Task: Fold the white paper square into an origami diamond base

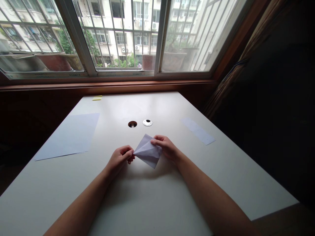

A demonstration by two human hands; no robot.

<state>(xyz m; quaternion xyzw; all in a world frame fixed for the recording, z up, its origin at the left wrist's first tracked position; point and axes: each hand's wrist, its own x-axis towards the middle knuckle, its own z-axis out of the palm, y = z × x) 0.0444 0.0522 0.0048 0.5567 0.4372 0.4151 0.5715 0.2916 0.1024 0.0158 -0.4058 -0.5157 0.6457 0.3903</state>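
Note:
A piece of folded white paper (148, 152) is held above the table between my two hands, its creased flaps spreading to the right from a narrow point. My left hand (122, 155) is closed, thumb and fingers pinching that pointed left corner. At the paper's upper right edge, my right hand (165, 145) grips it with the thumb on top; most of its other fingers are hidden behind the sheet. A soft shadow lies on the white table (137, 203) below.
White paper sheets (71, 134) lie at the left, and a paper strip (199, 131) at the right. Beyond my hands are a round table hole (132, 124) and a round cover (147, 123). Yellow slips (97, 98) sit near the far edge, before a barred window (123, 39).

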